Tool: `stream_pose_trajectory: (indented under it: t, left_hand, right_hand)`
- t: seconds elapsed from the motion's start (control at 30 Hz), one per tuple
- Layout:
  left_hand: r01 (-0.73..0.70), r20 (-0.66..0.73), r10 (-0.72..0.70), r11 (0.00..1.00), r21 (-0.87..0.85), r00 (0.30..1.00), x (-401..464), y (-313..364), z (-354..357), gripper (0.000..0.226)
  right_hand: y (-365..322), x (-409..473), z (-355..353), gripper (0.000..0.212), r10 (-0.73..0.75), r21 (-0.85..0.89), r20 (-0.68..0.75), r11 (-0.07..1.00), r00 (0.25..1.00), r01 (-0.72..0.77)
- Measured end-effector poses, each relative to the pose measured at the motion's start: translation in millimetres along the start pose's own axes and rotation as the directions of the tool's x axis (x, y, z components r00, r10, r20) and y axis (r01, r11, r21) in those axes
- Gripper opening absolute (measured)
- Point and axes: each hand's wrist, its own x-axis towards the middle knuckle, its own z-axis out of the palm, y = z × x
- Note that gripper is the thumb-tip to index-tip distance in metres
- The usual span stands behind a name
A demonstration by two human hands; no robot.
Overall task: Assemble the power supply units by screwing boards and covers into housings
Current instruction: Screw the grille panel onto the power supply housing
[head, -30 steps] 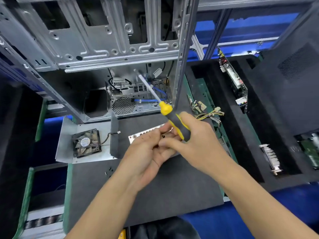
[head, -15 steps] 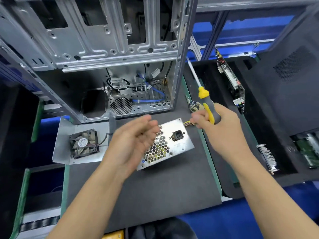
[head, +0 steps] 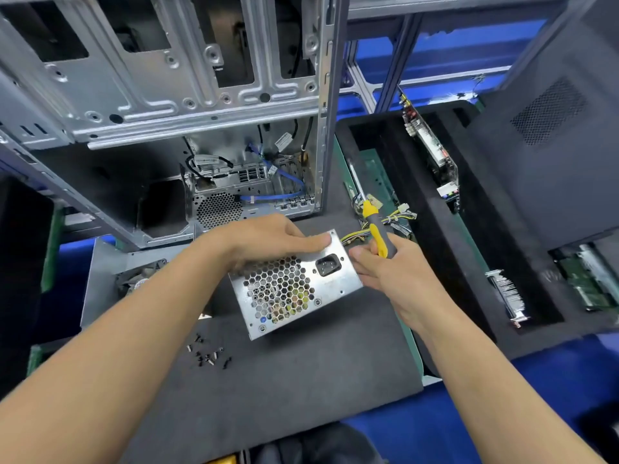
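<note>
A silver power supply unit (head: 294,289) with a honeycomb grille and a black socket stands on the grey mat (head: 284,380). My left hand (head: 268,237) lies over its top far edge, fingers reaching to the upper right corner. My right hand (head: 385,269) touches the unit's right side while gripping a yellow and grey screwdriver (head: 376,229), whose shaft points up and away. Yellow and black wires (head: 385,226) trail from behind the unit. Several small dark screws (head: 209,354) lie loose on the mat at the lower left.
An open silver computer case (head: 201,95) stands behind the mat. A metal cover with a fan (head: 110,279) lies at the left, partly hidden by my left arm. Black foam trays at the right hold circuit boards (head: 432,145) and a heatsink part (head: 505,293).
My left hand has come down onto the top of the power supply. My right hand has moved in with the screwdriver to touch the unit's right side.
</note>
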Motion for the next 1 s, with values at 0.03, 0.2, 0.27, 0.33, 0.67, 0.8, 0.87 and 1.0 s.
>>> stream_pose_trajectory:
  t: [0.03, 0.2, 0.27, 0.33, 0.67, 0.8, 0.87, 1.0]
  left_hand:
    - [0.000, 0.043, 0.000, 1.000, 0.005, 0.999, 1.9, 1.0, -0.9, 0.062]
    - [-0.010, 0.231, 0.036, 0.993, -0.115, 0.972, 11.0, -0.1, 1.6, 0.041]
    - [0.019, 0.252, 0.028, 0.983, -0.183, 0.967, 11.5, -3.7, 1.6, 0.039]
    - [0.019, 0.248, 0.044, 0.968, -0.249, 0.968, 12.1, -6.9, 2.3, 0.041]
    - [-0.037, 0.217, 0.118, 0.938, -0.345, 0.969, 13.6, -8.2, 6.7, 0.035]
    - [-0.014, 0.227, 0.112, 0.919, -0.395, 0.967, 15.1, -9.3, 5.2, 0.031]
    - [0.002, 0.234, 0.103, 0.912, -0.411, 0.967, 15.8, -9.3, 4.7, 0.028]
    - [-0.014, 0.210, 0.107, 0.916, -0.402, 0.972, 18.5, -10.5, 4.3, 0.017]
  right_hand:
    - [0.4, 0.2, 0.1, 0.010, -0.005, -0.016, 0.004, 1.000, 1.000, 0.005]
    - [0.7, -2.9, -1.6, 0.029, -0.015, -0.006, 0.008, 1.000, 1.000, 0.015]
    - [0.8, -5.1, -3.0, 0.032, -0.021, 0.009, 0.018, 1.000, 1.000, 0.021]
    - [0.6, -7.1, -4.1, 0.032, -0.030, 0.031, 0.028, 0.999, 0.999, 0.029]
    - [5.8, -8.8, -5.7, 0.026, -0.043, -0.006, -0.005, 0.999, 0.999, 0.043]
    - [4.9, -10.6, -5.1, 0.037, -0.065, 0.001, 0.004, 0.998, 0.998, 0.065]
    - [3.2, -10.7, -4.6, 0.033, -0.106, -0.033, -0.032, 0.994, 0.994, 0.105]
    - [-1.7, -7.4, -6.5, 0.009, -0.239, -0.262, -0.085, 0.942, 0.967, 0.210]
